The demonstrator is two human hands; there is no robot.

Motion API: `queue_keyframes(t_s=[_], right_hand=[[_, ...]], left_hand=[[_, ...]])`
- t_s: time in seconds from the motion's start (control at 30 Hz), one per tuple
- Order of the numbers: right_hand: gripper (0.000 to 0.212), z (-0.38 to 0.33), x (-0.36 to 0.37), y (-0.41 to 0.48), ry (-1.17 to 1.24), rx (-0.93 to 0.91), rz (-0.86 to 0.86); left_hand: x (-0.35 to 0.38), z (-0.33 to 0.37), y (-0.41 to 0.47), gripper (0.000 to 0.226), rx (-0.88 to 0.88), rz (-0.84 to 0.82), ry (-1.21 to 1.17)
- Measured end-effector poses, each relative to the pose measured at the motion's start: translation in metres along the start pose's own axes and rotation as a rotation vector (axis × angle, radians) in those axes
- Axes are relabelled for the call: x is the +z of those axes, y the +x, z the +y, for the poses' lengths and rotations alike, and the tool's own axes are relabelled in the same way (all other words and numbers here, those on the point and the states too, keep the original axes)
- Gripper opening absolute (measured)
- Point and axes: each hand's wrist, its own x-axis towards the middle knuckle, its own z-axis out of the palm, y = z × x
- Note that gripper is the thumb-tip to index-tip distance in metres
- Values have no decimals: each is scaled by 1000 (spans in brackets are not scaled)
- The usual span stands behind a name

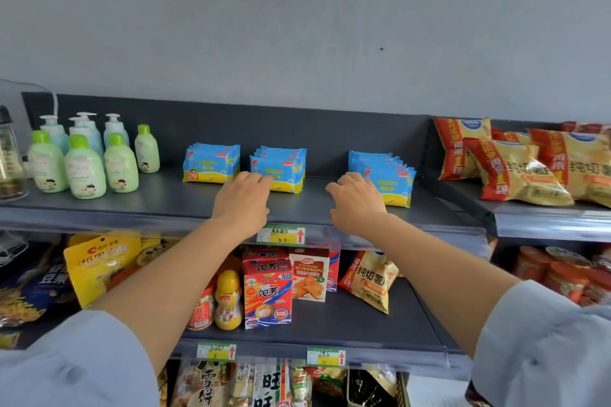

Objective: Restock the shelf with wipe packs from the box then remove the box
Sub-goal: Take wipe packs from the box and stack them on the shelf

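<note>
Though loosely bent and gripping nothing, left-hand fingers (260,179) touch the middle wipe stack (282,164), right-hand fingers (359,179) the right stack (395,183).

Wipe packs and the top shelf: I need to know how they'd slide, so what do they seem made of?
Wipe packs: soft printed plastic film, slightly glossy, judging by crimped side edges and faint sheen.
Top shelf: probably painted sheet metal, dark grey, fairly matte, given its thin flat panels and dull reflections.
</note>
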Motion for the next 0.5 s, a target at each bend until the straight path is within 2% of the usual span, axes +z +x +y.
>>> queue_keyframes(t_s=[0.3, 0.5], right_hand=[[35, 18, -5, -79, -29, 154, -102], [34, 29, 3, -141, -30, 257, -203]], left_hand=[[7, 48, -35, 54, 108, -24, -102], [20, 84, -69, 48, 185, -85, -152]])
